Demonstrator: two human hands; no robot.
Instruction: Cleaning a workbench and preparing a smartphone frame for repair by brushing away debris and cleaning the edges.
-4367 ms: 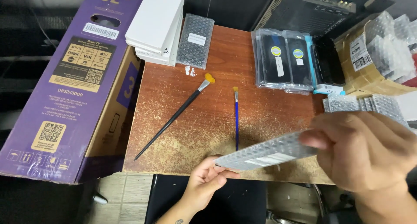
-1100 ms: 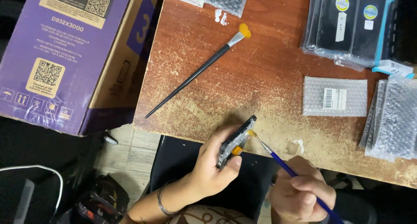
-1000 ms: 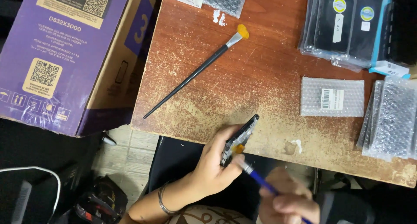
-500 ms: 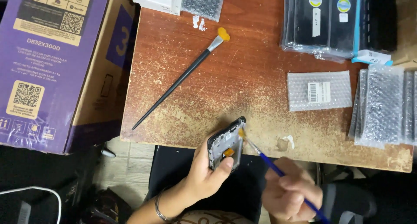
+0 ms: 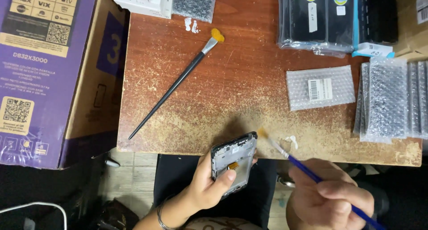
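My left hand point(image 5: 203, 187) grips a phone screen assembly point(image 5: 234, 163), its inner frame side up with a small orange flex cable showing. It sits just below the front edge of the worn brown table point(image 5: 249, 78). My right hand point(image 5: 327, 198) holds a blue-handled brush point(image 5: 307, 169). The brush's yellowish bristle tip is beside the upper right corner of the screen assembly, almost touching it.
A long black brush with an orange tip point(image 5: 176, 82) lies diagonally on the table. A flat bubble-wrap packet point(image 5: 321, 87) lies mid-right, a stack of similar packets point(image 5: 392, 98) at the right edge. Bagged black screens point(image 5: 323, 18) sit at the back; a purple cardboard box point(image 5: 49, 69) stands left.
The screen assembly has turned from edge-on to show its inner face. The blue brush tip has risen to its upper right corner, and both hands have shifted slightly up toward the table edge.
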